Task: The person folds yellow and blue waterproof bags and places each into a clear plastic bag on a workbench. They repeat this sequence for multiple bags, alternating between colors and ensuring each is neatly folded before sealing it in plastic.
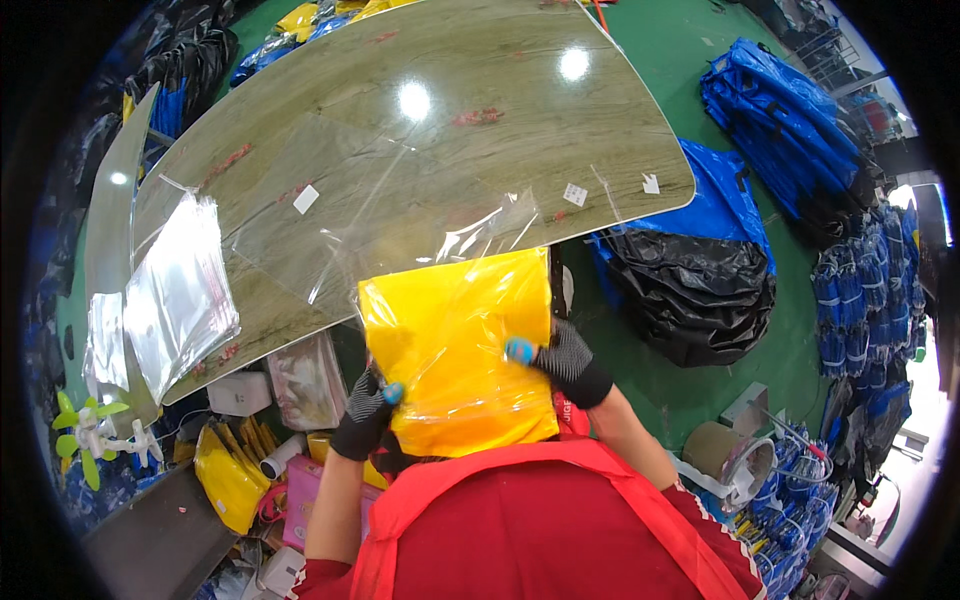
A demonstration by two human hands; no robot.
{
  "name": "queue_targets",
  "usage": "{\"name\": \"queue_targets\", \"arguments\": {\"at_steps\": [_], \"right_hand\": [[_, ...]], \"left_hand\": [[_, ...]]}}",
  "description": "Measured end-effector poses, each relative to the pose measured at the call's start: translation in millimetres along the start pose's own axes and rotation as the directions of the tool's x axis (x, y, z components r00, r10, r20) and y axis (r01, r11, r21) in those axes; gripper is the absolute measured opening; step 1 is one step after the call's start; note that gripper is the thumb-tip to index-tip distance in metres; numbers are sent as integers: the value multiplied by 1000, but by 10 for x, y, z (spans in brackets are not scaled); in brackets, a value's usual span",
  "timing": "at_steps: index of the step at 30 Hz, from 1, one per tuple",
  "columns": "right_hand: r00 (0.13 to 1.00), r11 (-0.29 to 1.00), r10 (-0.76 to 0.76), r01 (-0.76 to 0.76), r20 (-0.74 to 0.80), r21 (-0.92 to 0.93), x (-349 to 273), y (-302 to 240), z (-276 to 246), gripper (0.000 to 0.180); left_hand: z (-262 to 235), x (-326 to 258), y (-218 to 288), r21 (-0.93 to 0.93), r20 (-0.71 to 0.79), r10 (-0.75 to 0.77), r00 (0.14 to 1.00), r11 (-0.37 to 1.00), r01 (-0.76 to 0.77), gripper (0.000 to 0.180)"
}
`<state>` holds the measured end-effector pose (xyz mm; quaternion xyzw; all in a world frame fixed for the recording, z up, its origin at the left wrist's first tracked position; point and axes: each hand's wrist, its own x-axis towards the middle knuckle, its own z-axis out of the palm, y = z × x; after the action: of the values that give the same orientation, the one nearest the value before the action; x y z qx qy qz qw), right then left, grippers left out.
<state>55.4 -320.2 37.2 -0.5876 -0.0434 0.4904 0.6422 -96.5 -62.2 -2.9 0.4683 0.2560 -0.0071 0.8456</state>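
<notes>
Both gloved hands hold a yellow folded item in a clear bag (455, 350) above the desk (450, 130) edge; the left hand (362, 412) fingers pinch its lower left edge; the right hand (565, 358) fingers press its right side; clear bags (180, 295) lie well left of the fingers.

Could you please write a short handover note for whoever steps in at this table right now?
Left hand, gloved, grips the lower left edge of the yellow folded item. Right hand, gloved, presses on its right side. The item sits inside a clear plastic bag whose open end lies on the table. Done: item is in the bag. Left: the bag mouth looks unsealed. Spare clear bags lie stacked at the table's left.
</notes>
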Motion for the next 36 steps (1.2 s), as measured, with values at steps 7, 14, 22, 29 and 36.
{"name": "queue_targets", "arguments": {"at_steps": [7, 14, 22, 29, 36], "right_hand": [[999, 988, -50, 50, -3, 149, 44, 90, -41, 59], [999, 998, -35, 35, -2, -45, -241, 107, 105, 68], [887, 898, -403, 336, 225, 285, 904, -403, -564, 54], [739, 742, -666, 670, -102, 10, 759, -1155, -399, 40], [719, 713, -692, 694, -59, 104, 817, -815, -276, 37]], "left_hand": [[10, -10, 3, 198, 97, 23, 995, 979, -42, 65], [-220, -427, -323, 157, 31, -131, 991, 980, 125, 77], [171, 202, 722, 838, 496, 465, 733, -37, -544, 49], [492, 598, 1242, 762, 395, 736, 550, 72, -643, 64], [399, 880, 1075, 331, 153, 546, 823, 757, -564, 54]]}}
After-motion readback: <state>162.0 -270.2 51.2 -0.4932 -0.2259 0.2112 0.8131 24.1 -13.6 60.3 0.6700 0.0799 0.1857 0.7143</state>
